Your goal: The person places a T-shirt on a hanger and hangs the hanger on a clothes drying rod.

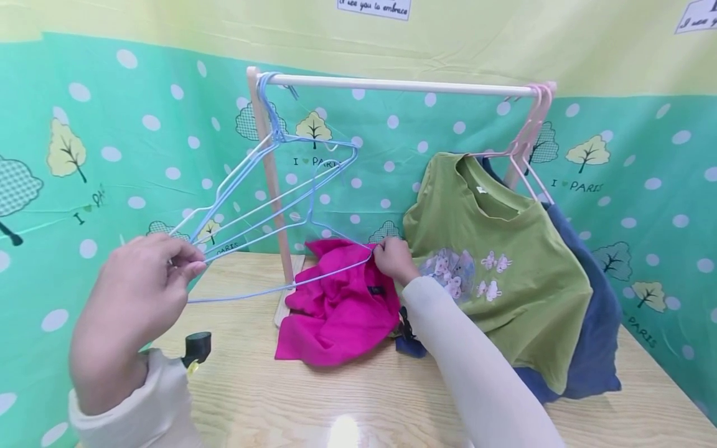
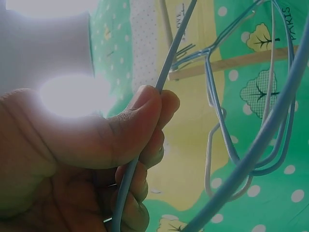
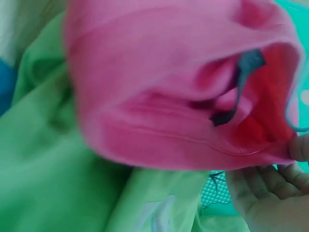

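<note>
My left hand (image 1: 134, 292) pinches the left end of a blue wire hanger (image 1: 241, 297) between thumb and fingers. In the left wrist view the hanger's wire (image 2: 170, 63) runs past the thumb. My right hand (image 1: 394, 258) pinches the edge of a magenta garment (image 1: 336, 311), which lies bunched on the table. The right wrist view shows the garment's open neckline (image 3: 159, 157), with a dark label (image 3: 239, 92) inside. The hanger's right end reaches the garment beside my right fingers; whether it lies inside the opening, I cannot tell.
Blue and white hangers (image 1: 272, 118) hang at the left end of the rack's rail (image 1: 392, 84). A green T-shirt (image 1: 504, 261) and a dark blue garment (image 1: 599, 323) hang from pink hangers (image 1: 521, 140) at the right. A black object (image 1: 197, 346) is near my left sleeve, above the wooden table (image 1: 269, 398).
</note>
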`<state>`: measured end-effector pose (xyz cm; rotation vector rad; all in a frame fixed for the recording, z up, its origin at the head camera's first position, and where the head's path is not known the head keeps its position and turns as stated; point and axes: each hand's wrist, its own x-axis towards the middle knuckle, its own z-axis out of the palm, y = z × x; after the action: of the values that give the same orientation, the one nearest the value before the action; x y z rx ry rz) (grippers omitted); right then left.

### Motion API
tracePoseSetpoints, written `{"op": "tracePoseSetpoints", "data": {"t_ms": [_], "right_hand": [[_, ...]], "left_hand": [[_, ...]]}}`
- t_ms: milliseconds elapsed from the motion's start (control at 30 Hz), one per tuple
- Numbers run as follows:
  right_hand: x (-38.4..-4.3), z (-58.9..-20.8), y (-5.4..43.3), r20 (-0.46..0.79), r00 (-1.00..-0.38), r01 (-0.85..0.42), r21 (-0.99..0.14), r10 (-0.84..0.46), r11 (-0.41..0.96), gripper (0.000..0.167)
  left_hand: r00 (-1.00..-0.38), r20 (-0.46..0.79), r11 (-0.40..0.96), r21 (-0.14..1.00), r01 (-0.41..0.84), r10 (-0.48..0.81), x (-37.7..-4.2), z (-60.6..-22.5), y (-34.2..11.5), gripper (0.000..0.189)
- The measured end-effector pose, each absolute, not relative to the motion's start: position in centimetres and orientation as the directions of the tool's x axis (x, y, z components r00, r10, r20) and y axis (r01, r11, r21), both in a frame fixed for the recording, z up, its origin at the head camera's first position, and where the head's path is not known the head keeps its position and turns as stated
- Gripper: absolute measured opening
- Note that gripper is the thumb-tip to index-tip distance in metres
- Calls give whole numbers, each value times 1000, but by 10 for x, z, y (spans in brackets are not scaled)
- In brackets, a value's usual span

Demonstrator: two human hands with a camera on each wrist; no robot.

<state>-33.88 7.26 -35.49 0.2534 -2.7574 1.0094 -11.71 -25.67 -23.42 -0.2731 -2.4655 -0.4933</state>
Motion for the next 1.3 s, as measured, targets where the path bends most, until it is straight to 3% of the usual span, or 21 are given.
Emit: {"op": "tracePoseSetpoints", "data": {"t_ms": [133,267,533,733,1033,1300], "right_hand": [[-339,-346,72,157,-986,-156,-717,-61,680,43],[-341,-339,72,132,-991,-123,-741,-36,660,44],[-342,-331,72,206,-977,-80,-606,60,792,28],[-339,-330,71,230,-967,-54,-601,108,798,26],[-339,-333,71,259,-957,-43,-576,132,816,20],[-337,-332,70,334,-936,-56,-454,111,889,10]], "left_hand": [[-799,594,914,268,304,92,-117,-233,-252,3],[-816,571,912,283,297,89,-117,-232,-244,4],[-830,555,913,312,263,50,-118,-233,-233,8],[-836,549,912,336,233,12,-117,-232,-230,8],[-831,556,917,324,233,15,-116,-230,-219,7],[-803,596,914,313,257,22,-113,-231,-207,5]]}}
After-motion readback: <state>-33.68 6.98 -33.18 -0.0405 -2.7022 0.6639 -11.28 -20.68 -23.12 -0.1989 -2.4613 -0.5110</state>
